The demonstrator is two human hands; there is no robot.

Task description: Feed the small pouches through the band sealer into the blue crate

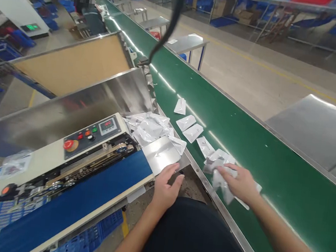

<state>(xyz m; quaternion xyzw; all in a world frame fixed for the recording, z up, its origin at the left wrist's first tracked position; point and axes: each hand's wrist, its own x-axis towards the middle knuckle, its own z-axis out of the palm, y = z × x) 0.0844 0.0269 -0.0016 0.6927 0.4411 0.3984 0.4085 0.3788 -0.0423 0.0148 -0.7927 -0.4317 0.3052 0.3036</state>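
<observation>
My right hand (242, 183) is over the green conveyor belt, fingers closed on a small white plastic pouch (223, 185) that is blurred by motion. More white pouches (193, 133) lie flat on the belt in a loose line. My left hand (167, 186) is at the corner of the metal end plate (161, 155) of a band sealing machine (93, 141), thumb and fingers apart, nothing in it. Whether its fingertips touch the plate is hard to tell. A heap of white pouches (149, 128) sits beside the plate, against the sealer's upper end.
The green conveyor (298, 209) runs from lower right to far upper left, with a metal rail (206, 183) along its near side. A dark cable (170, 25) hangs above it. Steel tables (189, 43) stand beyond. A person (92, 16) is at the far left.
</observation>
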